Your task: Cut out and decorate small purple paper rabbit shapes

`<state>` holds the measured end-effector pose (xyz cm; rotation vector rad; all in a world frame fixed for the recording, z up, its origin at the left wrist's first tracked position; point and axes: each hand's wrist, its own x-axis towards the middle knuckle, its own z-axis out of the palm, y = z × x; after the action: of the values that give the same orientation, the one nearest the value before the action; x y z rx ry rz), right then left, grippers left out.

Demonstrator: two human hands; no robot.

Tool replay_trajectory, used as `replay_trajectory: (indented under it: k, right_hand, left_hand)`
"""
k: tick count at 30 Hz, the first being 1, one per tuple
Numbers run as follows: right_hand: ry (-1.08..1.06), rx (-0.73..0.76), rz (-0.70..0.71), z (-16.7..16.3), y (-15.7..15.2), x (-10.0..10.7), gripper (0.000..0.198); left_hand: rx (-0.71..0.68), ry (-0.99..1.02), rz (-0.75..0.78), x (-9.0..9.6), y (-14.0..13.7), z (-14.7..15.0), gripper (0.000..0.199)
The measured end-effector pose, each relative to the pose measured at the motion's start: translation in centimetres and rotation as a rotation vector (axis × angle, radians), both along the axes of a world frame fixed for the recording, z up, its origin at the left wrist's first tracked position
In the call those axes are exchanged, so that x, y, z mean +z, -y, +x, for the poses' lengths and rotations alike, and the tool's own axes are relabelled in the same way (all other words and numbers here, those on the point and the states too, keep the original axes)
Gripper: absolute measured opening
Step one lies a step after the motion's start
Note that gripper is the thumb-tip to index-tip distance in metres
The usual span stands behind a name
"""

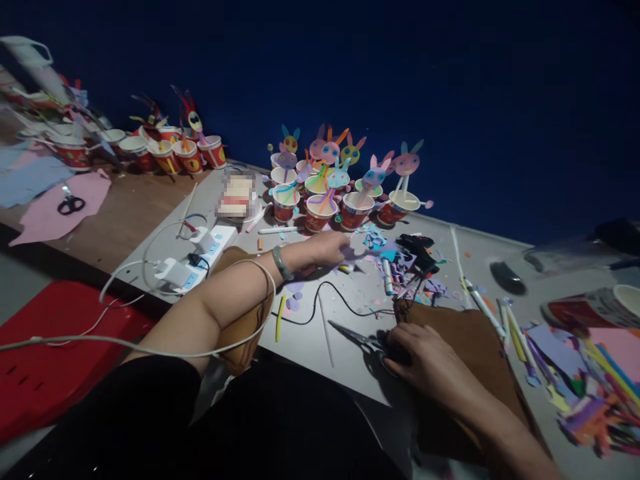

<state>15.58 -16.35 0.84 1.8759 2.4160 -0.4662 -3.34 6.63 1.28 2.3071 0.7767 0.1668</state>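
Observation:
My left hand (327,251), with a bangle (283,263) on its wrist, reaches across the table just in front of the paper cups (321,212). Its fingers are curled together beside colourful paper scraps (395,270); whatever they hold, if anything, is hidden. Near the front edge, my right hand (417,350) is closed round the dark handles of a pair of scissors (355,335). The blades point left, towards a thin white stick (327,331). Several cups carry paper animal faces with long ears.
A white power strip (220,243) with plugged-in adapters lies at left, and its cable crosses over my left arm. Brown cloth (450,327) covers the table's front right. Paper strips (595,400) pile up at far right. A red stool (65,347) stands at lower left.

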Motion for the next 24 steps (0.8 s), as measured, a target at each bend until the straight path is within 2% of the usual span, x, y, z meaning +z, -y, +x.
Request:
replay_trajectory:
  k: [3,5,8,11,15,18,20,22,24]
  right_hand:
    - [0.028,0.025,0.013,0.5,0.1,-1.2,0.006]
    - [0.021,0.046,0.029,1.2,0.1,-1.4,0.012]
    - [-0.015,0.083,0.089,1.5,-0.6,-1.0,0.018]
    - [-0.058,0.122,0.168,-0.1,-2.2,-0.3,0.017]
    - [-0.049,0.193,0.178,-4.7,-5.3,-0.1,0.020]
    - [0.050,0.231,0.214,-7.6,-7.6,-0.2,0.021]
    - [0.120,0.197,0.282,-8.5,-9.0,-0.4,0.025]
    - [0.207,0.098,0.346,-8.5,-10.4,-0.8,0.033]
    - [0.285,-0.019,0.353,-8.1,-11.8,-1.2,0.037]
  left_hand:
    - [0.146,0.347,-0.219,0.1,-0.9,0.3,0.007]
    - [0.208,0.574,-0.485,0.4,-1.1,0.5,0.007]
    - [0.272,0.752,-0.743,1.1,-1.0,0.6,0.013]
    - [0.310,0.803,-0.839,1.7,-0.9,0.5,0.017]
    - [0.338,0.867,-0.880,2.2,-1.2,0.1,0.019]
    - [0.334,0.958,-0.840,2.5,-1.5,-0.3,0.019]
    - [0.334,1.022,-0.749,2.7,-1.5,-0.5,0.023]
    - [0.355,1.080,-0.603,2.8,-1.5,-0.8,0.025]
    - [0.385,1.070,-0.458,2.6,-1.6,-0.8,0.029]
